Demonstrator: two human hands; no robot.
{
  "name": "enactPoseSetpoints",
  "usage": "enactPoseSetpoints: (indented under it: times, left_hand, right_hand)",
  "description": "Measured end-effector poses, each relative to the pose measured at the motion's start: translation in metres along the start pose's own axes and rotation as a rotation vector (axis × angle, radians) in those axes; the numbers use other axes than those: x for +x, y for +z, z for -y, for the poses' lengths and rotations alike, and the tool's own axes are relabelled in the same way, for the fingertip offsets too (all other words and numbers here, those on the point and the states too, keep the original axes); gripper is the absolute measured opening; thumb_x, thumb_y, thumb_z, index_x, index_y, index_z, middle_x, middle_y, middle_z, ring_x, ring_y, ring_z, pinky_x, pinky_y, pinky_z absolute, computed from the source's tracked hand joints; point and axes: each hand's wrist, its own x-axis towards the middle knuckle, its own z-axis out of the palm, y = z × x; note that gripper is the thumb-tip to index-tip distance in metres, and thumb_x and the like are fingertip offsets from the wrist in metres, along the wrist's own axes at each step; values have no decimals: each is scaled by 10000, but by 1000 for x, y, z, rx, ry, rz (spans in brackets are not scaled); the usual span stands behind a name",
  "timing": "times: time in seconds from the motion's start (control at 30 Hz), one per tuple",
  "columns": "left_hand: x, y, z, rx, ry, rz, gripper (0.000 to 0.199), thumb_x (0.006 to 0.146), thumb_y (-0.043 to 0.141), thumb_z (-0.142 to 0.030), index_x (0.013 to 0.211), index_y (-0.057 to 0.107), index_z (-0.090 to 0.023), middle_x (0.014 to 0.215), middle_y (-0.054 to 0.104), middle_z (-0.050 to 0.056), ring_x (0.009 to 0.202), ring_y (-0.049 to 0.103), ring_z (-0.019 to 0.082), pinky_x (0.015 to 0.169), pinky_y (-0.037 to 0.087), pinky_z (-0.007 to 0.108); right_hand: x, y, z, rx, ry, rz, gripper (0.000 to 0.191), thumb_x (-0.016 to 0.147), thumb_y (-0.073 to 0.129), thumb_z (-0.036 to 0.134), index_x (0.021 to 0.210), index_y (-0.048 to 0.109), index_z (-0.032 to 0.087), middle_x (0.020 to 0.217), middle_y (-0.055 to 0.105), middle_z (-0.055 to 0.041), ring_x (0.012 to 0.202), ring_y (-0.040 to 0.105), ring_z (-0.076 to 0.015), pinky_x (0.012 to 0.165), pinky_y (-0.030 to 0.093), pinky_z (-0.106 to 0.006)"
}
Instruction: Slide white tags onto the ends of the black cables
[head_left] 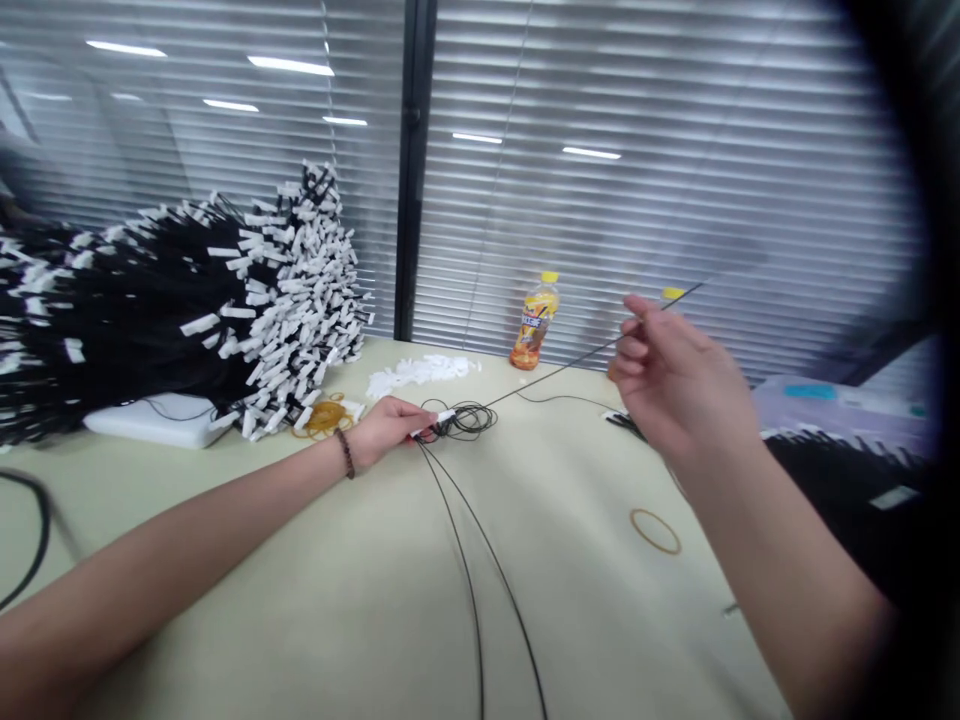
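Near the middle of the table, my left hand [391, 430] pinches a white tag [445, 416] and the end of a thin black cable that lies in loose coils [472, 421]. Raised at the right, my right hand [671, 365] has its fingers closed on a stretch of black cable [559, 372], which runs taut from the coils up to the fingers and past them. Two more cable strands [491, 555] hang from my left hand toward the table's near edge.
Big bundles of white-tipped black cables [292, 310] stand at left. Behind are white tags [424, 372], yellow rubber bands [326, 415] and a drink bottle [535, 322]. One rubber band [655, 531] lies at right, near more black cables [840, 480]. A blinded window [637, 200] backs the table.
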Motion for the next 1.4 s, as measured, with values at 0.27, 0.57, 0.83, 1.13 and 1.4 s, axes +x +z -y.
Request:
enactPoseSetpoints:
  times: [0.27, 0.57, 0.83, 1.13, 1.4]
  left_hand:
    - [7, -9, -11, -263, -56, -64, 345, 569, 681, -390, 721, 620, -88, 676, 563, 48, 613, 487, 93, 498, 308, 192]
    - [-15, 8, -56, -293, -125, -35, 276, 593, 679, -296, 750, 602, -81, 713, 549, 46, 614, 479, 75, 500, 315, 190]
    - [-38, 28, -75, -300, -91, 8, 236, 643, 630, -320, 680, 571, -95, 669, 528, 28, 616, 460, 77, 509, 311, 192]
    - [-39, 29, -74, -313, -93, 7, 241, 635, 635, -327, 672, 565, -100, 670, 521, 31, 610, 456, 80, 516, 318, 200]
    - [-40, 30, -73, -291, -82, 4, 236, 636, 621, -350, 655, 586, -118, 659, 533, 21, 610, 460, 80, 509, 325, 185]
  right_hand:
    - [3, -4, -6, -25, -32, -85, 204, 726, 578, 243, 923, 597, 194, 642, 466, 21, 484, 388, -38, 448, 352, -168]
    - [-55, 42, -75, -929, -242, 208, 133, 701, 520, 160, 632, 634, 168, 576, 541, 11, 540, 468, -88, 516, 353, -212]
    - [-67, 62, -65, -946, -237, 252, 141, 701, 502, 144, 582, 577, 151, 545, 490, 28, 500, 408, -62, 487, 320, -194]
    - [-66, 62, -63, -910, -212, 268, 140, 673, 499, 121, 545, 551, 142, 533, 484, 30, 494, 389, -58, 476, 315, -188]
    - [-66, 60, -64, -920, -139, 269, 148, 701, 482, 134, 576, 560, 153, 547, 485, 31, 507, 402, -62, 476, 314, -182]
